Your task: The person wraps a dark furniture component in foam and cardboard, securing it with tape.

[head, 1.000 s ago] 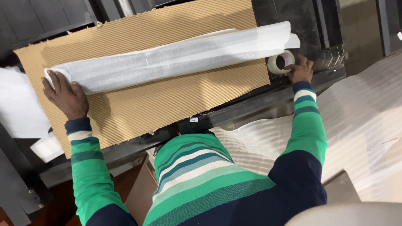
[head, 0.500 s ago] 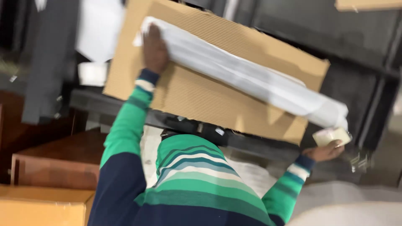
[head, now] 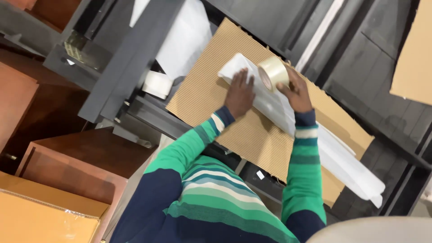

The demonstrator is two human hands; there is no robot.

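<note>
So, going left to right: bottom left corner has a yellowish cardboard box (head: pixel 40 216), with a reddish-brown wooden cabinet piece (head: pixel 76 162) just above it. Further up there's a dark grey panel (head: pixel 126 63) running diagonally, and a white foam sheet (head: pixel 184 36) tucked behind it, plus a small white block (head: pixel 157 84) sitting at the edge of the dark frame.

Middle of the shot is a big corrugated cardboard sheet (head: pixel 211 99) lying tilted across the dark frame. On top of that sits a long roll of white foam wrap (head: pixel 315 144), running from the upper middle down toward the lower right.

The left hand (head: pixel 239 94) is flat on the upper end of the foam wrap, fingers spread and pressing down. Just beside it, the right hand (head: pixel 294 92) is gripping a roll of clear packing tape (head: pixel 273 73), fingers curled around it, holding it right over that same end of the wrap. Both sleeves are green striped.

Far right there's another tan cardboard piece (head: pixel 414 54) at the top edge.
</note>
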